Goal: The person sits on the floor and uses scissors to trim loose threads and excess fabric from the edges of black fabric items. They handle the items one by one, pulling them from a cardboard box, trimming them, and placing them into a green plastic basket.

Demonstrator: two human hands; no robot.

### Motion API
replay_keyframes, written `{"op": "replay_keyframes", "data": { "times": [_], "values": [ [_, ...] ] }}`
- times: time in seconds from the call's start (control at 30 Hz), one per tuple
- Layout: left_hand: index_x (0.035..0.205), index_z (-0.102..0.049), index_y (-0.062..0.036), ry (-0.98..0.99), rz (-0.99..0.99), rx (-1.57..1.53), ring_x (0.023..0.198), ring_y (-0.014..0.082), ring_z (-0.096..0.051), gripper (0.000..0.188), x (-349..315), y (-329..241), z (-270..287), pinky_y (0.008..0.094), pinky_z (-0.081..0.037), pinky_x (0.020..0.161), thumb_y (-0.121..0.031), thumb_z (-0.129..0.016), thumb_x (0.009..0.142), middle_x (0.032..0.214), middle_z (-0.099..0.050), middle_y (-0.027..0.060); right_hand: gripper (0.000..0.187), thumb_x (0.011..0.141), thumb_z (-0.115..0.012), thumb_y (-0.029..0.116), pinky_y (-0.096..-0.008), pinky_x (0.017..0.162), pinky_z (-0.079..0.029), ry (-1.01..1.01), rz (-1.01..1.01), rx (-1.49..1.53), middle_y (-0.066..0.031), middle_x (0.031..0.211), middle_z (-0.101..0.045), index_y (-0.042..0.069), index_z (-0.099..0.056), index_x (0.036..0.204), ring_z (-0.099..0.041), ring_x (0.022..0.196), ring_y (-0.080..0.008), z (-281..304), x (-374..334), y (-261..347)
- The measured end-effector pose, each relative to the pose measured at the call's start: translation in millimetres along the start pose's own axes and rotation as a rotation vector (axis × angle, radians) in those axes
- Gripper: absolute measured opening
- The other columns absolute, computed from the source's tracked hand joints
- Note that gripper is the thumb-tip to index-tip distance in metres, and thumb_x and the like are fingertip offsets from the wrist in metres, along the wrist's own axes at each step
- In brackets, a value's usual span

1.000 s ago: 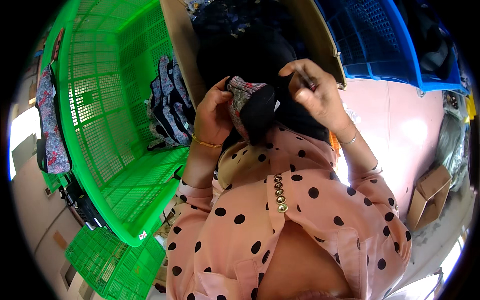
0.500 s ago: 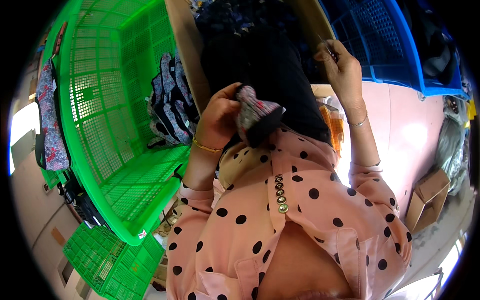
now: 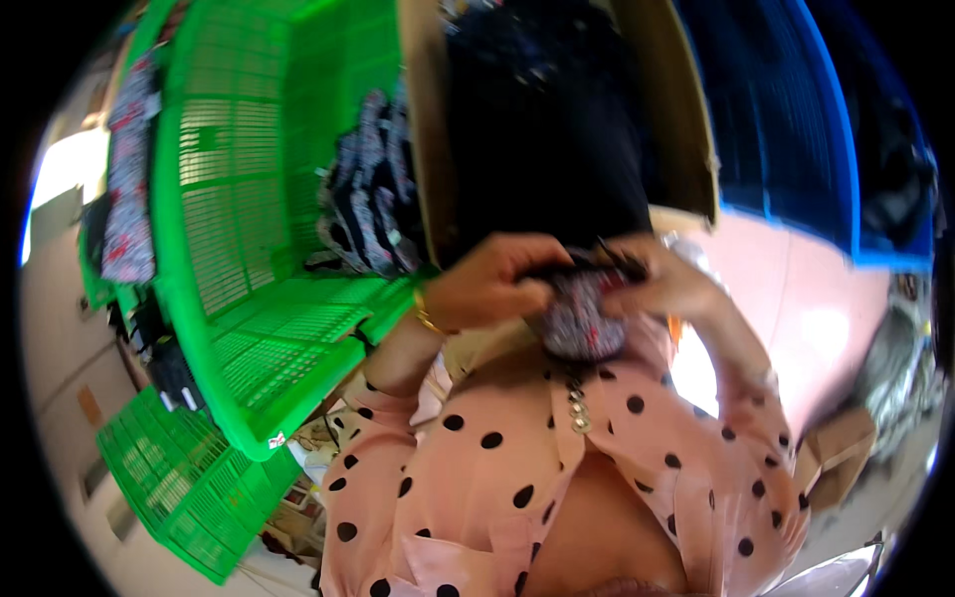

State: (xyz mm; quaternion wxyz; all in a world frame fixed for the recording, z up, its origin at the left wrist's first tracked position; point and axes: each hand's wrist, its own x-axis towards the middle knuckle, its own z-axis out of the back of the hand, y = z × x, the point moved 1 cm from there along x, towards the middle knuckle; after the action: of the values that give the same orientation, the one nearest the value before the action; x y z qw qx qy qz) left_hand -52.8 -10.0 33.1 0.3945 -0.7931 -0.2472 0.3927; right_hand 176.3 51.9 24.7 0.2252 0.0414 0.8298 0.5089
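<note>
In front of my shirt, both hands meet at a small grey floral fabric piece (image 3: 585,320) with red flowers and black edging. My left hand (image 3: 489,286) is closed on its left side, thumb and fingers pinching the dark edge. My right hand (image 3: 674,286) is closed at the other side, its fingers against the fabric. A thin dark pointed tool (image 3: 619,257), which looks like small thread snips, shows at the top of the right fingers. Blur hides its exact shape and whether it touches the cloth.
On the left stands a large green plastic crate (image 3: 224,343) with several floral pieces (image 3: 368,199) inside. A cardboard box (image 3: 686,119) with dark contents lies ahead. Beyond it on the right is a blue crate (image 3: 776,129). A smaller green basket (image 3: 189,478) sits lower left.
My right hand has come down and inward from beside the blue crate to the fabric piece. The left hand has moved right and slightly down with the fabric. The view has shifted a little.
</note>
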Motion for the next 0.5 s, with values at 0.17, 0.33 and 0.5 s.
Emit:
{"op": "replay_keyframes", "data": {
  "times": [0.17, 0.33, 0.5],
  "values": [
    [0.126, -0.044, -0.0013, 0.187, -0.224, 0.464, 0.102, 0.0179, -0.060, 0.091, -4, 2, 0, 0.0324, -0.049, 0.088, -0.039, -0.092, 0.058, 0.111, -0.062, 0.0140, 0.027, 0.072, -0.080, 0.012, -0.0295, 0.071, -0.049, -0.272, 0.006, -0.063, -0.0052, 0.087, -0.064, 0.004, -0.065, 0.093, -0.061, 0.080, -0.0127, -29, -3, 8],
    [0.109, -0.058, 0.0022, 0.198, -0.049, 0.573, 0.088, 0.0242, -0.064, 0.065, -8, 3, -15, 0.0322, -0.051, 0.078, -0.033, -0.087, 0.062, 0.098, -0.066, 0.0158, 0.025, 0.079, -0.078, 0.015, -0.0298, 0.067, -0.043, -0.190, 0.119, -0.496, -0.0075, 0.081, -0.054, 0.000, -0.060, 0.089, -0.050, 0.073, -0.0127, -23, 3, -14],
    [0.104, -0.065, 0.0017, 0.163, 0.075, 0.084, 0.081, 0.0071, -0.058, 0.042, -7, 1, -21, 0.0244, -0.049, 0.075, -0.011, -0.083, 0.068, 0.090, -0.067, 0.0011, 0.056, 0.078, -0.080, 0.028, -0.0291, 0.078, -0.046, 0.119, 0.005, -0.327, -0.0123, 0.096, -0.061, -0.004, -0.055, 0.117, -0.055, 0.088, -0.0148, -9, 2, 11]
  ]
}}
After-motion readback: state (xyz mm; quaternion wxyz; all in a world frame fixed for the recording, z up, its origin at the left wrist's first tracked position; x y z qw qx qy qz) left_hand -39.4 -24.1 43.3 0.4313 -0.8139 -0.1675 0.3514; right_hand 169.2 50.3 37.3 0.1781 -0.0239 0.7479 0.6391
